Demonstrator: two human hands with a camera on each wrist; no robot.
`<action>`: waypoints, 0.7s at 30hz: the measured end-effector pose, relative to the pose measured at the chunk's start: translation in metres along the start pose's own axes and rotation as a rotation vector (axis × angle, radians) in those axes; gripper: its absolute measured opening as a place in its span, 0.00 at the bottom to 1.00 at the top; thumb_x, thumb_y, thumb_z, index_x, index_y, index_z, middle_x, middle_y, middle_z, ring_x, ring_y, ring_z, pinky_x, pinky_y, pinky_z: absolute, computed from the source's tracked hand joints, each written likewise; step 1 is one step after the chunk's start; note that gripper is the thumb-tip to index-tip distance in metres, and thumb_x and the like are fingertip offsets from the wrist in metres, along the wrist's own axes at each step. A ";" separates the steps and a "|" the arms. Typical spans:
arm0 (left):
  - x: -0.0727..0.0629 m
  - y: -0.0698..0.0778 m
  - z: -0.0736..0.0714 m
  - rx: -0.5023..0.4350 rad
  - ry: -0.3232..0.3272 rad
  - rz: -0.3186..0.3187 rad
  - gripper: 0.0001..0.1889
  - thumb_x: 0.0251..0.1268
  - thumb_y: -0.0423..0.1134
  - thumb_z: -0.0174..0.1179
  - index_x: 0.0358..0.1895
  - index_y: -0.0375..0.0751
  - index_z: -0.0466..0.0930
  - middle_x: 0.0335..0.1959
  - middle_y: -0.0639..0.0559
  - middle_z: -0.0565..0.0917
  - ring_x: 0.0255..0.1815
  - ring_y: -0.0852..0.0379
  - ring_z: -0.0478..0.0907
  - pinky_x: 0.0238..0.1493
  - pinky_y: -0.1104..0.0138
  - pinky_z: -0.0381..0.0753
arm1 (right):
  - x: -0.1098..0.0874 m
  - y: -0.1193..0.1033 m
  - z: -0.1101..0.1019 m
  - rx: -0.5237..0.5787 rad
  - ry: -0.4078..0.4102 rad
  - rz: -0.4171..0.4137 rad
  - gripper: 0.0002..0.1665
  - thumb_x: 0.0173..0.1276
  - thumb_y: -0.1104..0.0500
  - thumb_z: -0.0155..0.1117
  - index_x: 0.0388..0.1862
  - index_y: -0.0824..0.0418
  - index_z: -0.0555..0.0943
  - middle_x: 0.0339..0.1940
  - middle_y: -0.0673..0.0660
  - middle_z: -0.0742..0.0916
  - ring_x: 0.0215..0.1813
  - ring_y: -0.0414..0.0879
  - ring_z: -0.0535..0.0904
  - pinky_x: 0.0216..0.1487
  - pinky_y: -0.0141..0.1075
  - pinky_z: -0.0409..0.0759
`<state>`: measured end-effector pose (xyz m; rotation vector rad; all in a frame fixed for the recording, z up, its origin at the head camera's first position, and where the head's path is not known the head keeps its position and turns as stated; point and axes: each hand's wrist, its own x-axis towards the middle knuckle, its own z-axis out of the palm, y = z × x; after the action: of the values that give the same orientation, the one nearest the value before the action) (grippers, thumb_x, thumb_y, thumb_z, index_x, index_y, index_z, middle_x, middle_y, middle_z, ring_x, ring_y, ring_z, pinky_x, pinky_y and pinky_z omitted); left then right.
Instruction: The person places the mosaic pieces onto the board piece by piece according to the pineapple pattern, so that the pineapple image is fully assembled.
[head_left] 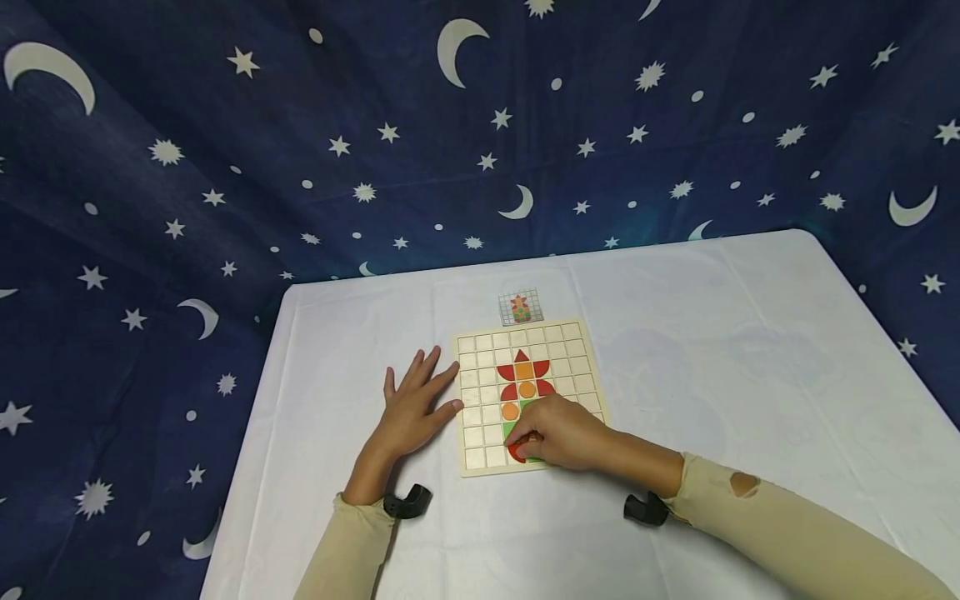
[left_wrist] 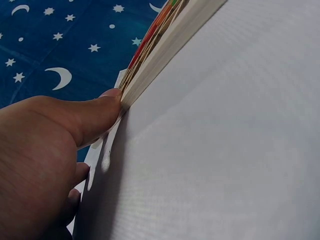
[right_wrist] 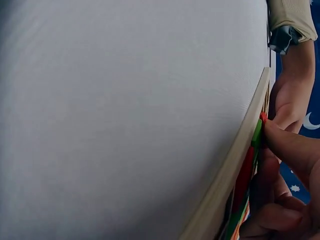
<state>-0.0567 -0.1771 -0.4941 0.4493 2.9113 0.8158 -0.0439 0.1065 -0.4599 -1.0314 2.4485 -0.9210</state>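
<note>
A square wooden grid board lies on the white table. Its middle columns carry flat red, orange and green tiles, among them an orange square, a red triangle and an orange circle. My left hand is spread flat beside the board, thumb and index fingertips touching its left edge. Over the lower rows, my right hand pinches a curved red tile at the bottom row. The right hand hides part of the pattern. In the right wrist view, thumb and fingers meet at a red tile.
Just beyond the board lies a small pattern card with a similar coloured figure on a grid. White cloth covers the table. A dark blue curtain with moons and stars hangs behind and at the sides.
</note>
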 end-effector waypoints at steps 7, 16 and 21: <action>0.000 0.000 0.000 -0.001 -0.006 -0.006 0.34 0.71 0.59 0.60 0.77 0.56 0.68 0.84 0.48 0.54 0.86 0.42 0.42 0.76 0.31 0.28 | -0.001 0.001 0.001 -0.094 0.026 -0.030 0.06 0.61 0.55 0.79 0.38 0.46 0.94 0.29 0.38 0.85 0.31 0.28 0.75 0.29 0.24 0.72; 0.000 0.001 0.000 -0.002 0.015 0.006 0.34 0.70 0.58 0.61 0.76 0.55 0.69 0.84 0.47 0.56 0.86 0.41 0.44 0.75 0.30 0.29 | -0.003 0.004 0.000 -0.041 0.068 -0.053 0.04 0.59 0.57 0.80 0.33 0.47 0.94 0.26 0.37 0.84 0.29 0.27 0.74 0.29 0.24 0.71; 0.000 0.000 0.000 -0.009 0.004 0.002 0.33 0.71 0.59 0.60 0.76 0.56 0.69 0.84 0.48 0.55 0.86 0.42 0.43 0.76 0.31 0.28 | -0.009 0.011 -0.009 0.055 0.111 -0.080 0.05 0.61 0.58 0.79 0.36 0.50 0.94 0.31 0.39 0.87 0.33 0.29 0.78 0.36 0.26 0.78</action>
<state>-0.0564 -0.1774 -0.4936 0.4511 2.9100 0.8313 -0.0482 0.1227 -0.4604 -1.0940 2.4712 -1.0932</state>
